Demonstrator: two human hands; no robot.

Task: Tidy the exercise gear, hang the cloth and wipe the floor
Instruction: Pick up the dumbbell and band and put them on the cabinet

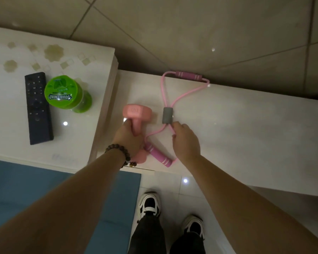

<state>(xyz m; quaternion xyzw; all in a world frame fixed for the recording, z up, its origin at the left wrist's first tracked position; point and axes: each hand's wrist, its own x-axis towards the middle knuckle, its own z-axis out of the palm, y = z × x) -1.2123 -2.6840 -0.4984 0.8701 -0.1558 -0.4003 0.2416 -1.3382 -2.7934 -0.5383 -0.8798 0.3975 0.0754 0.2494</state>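
A pink dumbbell (137, 112) lies on a low white shelf (237, 116), and my left hand (129, 139) grips its handle. Beside it lies a pink figure-eight resistance band (180, 97) with a grey middle sleeve (167, 115) and two magenta foam handles, one far (188, 76) and one near (159, 155). My right hand (186, 142) pinches the band's tube just below the grey sleeve. The dumbbell's near head is partly hidden behind my left wrist.
On the higher white cabinet (11, 99) to the left lie a black remote (38, 108) and a green gum jar (66, 94). A blue mat (44, 195) covers the floor at lower left. My shoes (150, 205) stand on white tiles by the shelf's front edge.
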